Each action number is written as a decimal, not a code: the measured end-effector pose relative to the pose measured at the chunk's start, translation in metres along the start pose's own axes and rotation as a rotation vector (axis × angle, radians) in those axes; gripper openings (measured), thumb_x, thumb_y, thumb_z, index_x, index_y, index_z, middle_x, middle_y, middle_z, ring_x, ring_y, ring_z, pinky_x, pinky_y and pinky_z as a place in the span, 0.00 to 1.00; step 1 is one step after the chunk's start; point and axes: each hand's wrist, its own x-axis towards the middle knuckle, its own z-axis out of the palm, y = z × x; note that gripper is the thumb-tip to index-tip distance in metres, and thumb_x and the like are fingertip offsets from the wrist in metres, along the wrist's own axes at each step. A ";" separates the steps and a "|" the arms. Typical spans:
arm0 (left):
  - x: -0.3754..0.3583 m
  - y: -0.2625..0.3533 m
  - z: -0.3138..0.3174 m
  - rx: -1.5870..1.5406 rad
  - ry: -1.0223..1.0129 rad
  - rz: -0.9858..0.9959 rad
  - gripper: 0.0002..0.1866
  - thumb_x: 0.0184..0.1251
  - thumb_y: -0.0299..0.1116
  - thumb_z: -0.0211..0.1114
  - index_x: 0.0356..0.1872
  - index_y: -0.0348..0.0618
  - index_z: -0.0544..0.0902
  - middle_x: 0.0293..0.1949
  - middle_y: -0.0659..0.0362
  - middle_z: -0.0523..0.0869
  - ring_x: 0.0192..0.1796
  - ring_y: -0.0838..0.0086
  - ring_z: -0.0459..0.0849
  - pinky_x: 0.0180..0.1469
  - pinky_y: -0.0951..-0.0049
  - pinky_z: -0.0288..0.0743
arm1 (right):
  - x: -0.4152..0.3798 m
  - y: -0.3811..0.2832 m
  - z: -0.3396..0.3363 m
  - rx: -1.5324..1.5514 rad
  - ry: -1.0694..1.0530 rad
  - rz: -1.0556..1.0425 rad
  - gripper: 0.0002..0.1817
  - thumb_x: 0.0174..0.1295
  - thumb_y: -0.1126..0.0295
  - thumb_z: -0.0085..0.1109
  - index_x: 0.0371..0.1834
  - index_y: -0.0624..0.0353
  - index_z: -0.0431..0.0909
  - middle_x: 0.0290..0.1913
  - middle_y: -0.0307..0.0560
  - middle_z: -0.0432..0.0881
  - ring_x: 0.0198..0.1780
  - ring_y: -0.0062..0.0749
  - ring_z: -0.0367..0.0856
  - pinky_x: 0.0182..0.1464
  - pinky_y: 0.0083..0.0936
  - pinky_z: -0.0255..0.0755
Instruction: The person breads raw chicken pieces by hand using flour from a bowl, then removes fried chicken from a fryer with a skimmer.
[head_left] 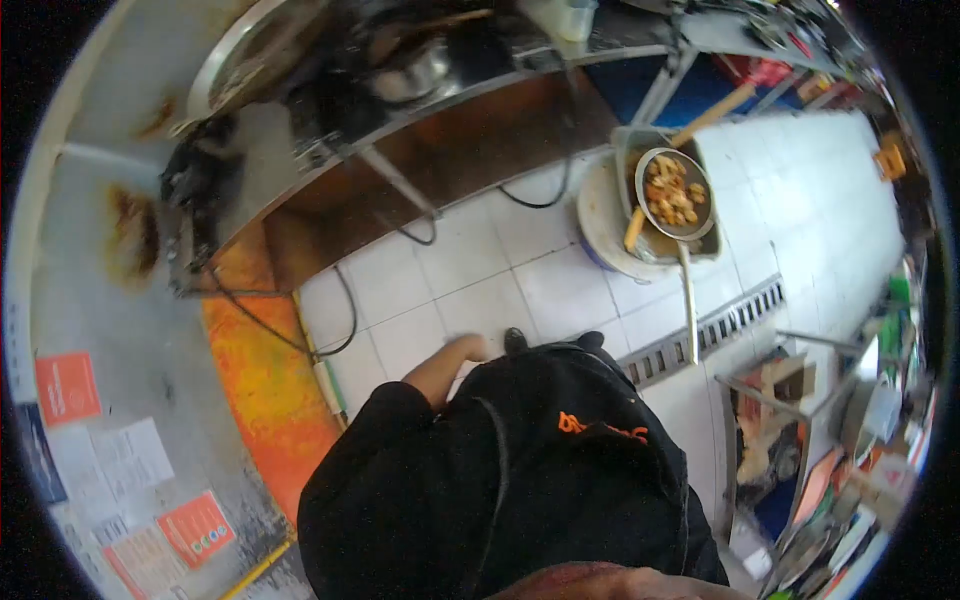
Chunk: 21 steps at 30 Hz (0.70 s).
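My left hand [473,349] hangs low beside the front of my black top, small and blurred, and its fingers cannot be made out. My right hand is not in view. Ahead to the right, a metal strainer [692,228] with browned food pieces [673,190] rests over a grey tub [708,150]. A wooden stick [715,112] passes beneath the strainer. The tub stands on a round pale container [597,205]. Neither visible hand nor arm touches these things.
A dark stove counter [400,120] with a metal pot [425,70] runs across the upper left, with hoses below. A floor drain grate [705,335] lies right of me. Cluttered shelves [790,440] stand at the far right.
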 end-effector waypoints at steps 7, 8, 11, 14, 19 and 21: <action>-0.068 0.118 -0.111 0.059 0.347 -0.171 0.25 0.60 0.40 0.59 0.59 0.44 0.75 0.60 0.49 0.77 0.62 0.56 0.75 0.63 0.53 0.67 | -0.136 0.080 -0.007 0.193 0.249 0.516 0.26 0.54 0.58 0.64 0.54 0.63 0.78 0.48 0.55 0.83 0.48 0.45 0.81 0.48 0.38 0.74; -0.052 0.137 -0.113 -0.007 0.360 -0.060 0.25 0.60 0.42 0.60 0.58 0.43 0.75 0.59 0.48 0.78 0.61 0.57 0.76 0.62 0.56 0.69 | -0.147 0.076 -0.015 0.497 0.394 0.576 0.24 0.55 0.62 0.62 0.54 0.61 0.77 0.43 0.52 0.84 0.38 0.40 0.82 0.39 0.38 0.76; 0.022 0.227 -0.102 -0.333 0.319 0.263 0.27 0.57 0.48 0.64 0.55 0.42 0.77 0.55 0.49 0.80 0.55 0.62 0.80 0.53 0.63 0.74 | -0.181 0.108 0.009 0.694 0.426 0.629 0.24 0.55 0.60 0.63 0.53 0.60 0.79 0.44 0.56 0.84 0.43 0.41 0.84 0.44 0.37 0.76; 0.052 0.362 -0.082 -0.707 0.132 0.327 0.28 0.57 0.50 0.65 0.54 0.43 0.76 0.47 0.54 0.82 0.46 0.65 0.81 0.46 0.61 0.75 | -0.239 0.146 0.036 0.454 0.491 0.489 0.22 0.56 0.59 0.63 0.51 0.60 0.80 0.40 0.56 0.85 0.38 0.44 0.83 0.44 0.36 0.76; 0.113 0.516 -0.039 -1.244 0.132 0.039 0.21 0.62 0.42 0.65 0.53 0.44 0.72 0.37 0.58 0.79 0.32 0.70 0.79 0.35 0.63 0.76 | -0.265 0.287 0.043 0.565 0.497 0.416 0.21 0.57 0.61 0.62 0.50 0.63 0.80 0.35 0.55 0.85 0.36 0.43 0.82 0.44 0.35 0.75; 0.141 0.548 -0.029 -1.506 0.134 0.078 0.19 0.62 0.40 0.66 0.49 0.43 0.73 0.35 0.58 0.79 0.30 0.71 0.80 0.31 0.66 0.75 | -0.283 0.309 0.026 0.636 0.498 0.486 0.21 0.57 0.61 0.62 0.50 0.63 0.80 0.35 0.55 0.85 0.36 0.43 0.82 0.44 0.35 0.75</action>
